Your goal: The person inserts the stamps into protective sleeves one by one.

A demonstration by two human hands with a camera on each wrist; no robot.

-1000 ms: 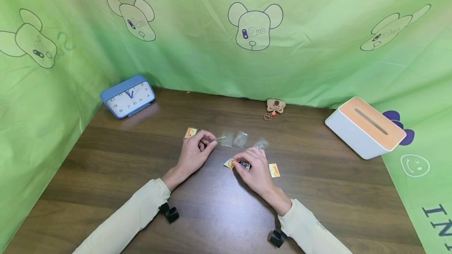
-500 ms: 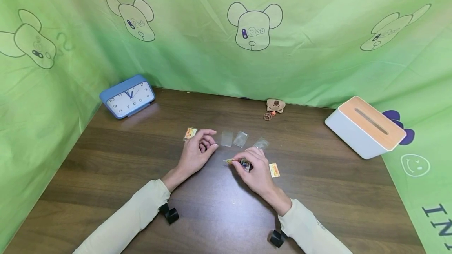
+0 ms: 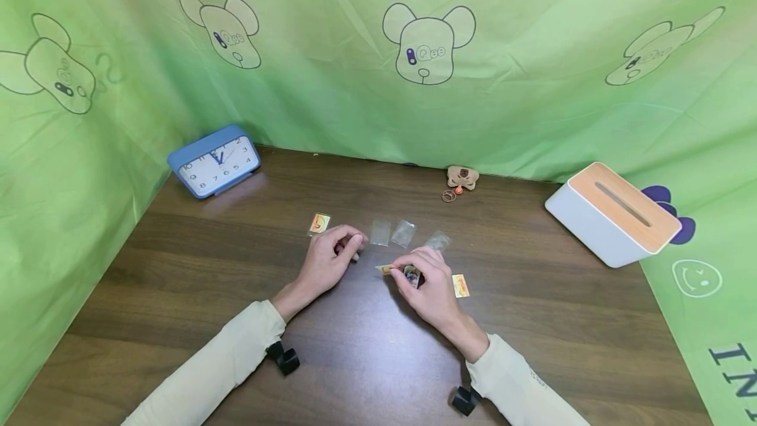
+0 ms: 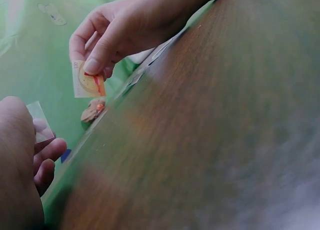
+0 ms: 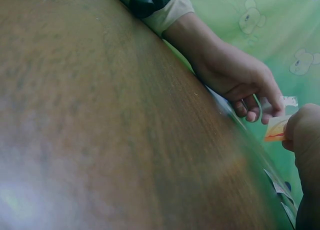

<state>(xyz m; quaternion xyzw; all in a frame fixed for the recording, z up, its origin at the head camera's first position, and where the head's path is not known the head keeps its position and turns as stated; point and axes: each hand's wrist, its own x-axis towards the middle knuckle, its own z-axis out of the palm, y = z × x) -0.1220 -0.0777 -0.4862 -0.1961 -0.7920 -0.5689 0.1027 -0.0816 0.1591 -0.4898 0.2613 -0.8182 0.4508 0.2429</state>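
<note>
My left hand [image 3: 328, 258] pinches a small clear plastic sleeve [image 4: 41, 121], best seen in the left wrist view. Across from it, my right hand [image 3: 427, 279] holds a yellow-orange stamp [image 4: 89, 84] between thumb and forefinger, above the table. In the right wrist view the stamp [image 5: 275, 129] overlaps the lower part of the sleeve [image 5: 290, 102]. A dark, colourful little piece [image 3: 411, 275] shows behind the right thumb, partly hidden by the hand. Another yellow-orange stamp [image 3: 460, 286] lies just right of that hand. One more, in a clear sleeve [image 3: 320, 223], lies beyond the left hand.
Several clear sleeves [image 3: 380, 233] lie in a row beyond the hands on the wooden table [image 3: 367, 360]. Farther back sit a blue clock [image 3: 215, 162], a brown bear-shaped trinket [image 3: 462, 177] and a tissue box [image 3: 612, 215]. A green printed curtain [image 3: 331, 110] surrounds the table.
The left fingers spread, then drew together again, slightly nearer the body. The stamp in the right hand has turned more edge-on to the head view; the right hand has hardly moved.
</note>
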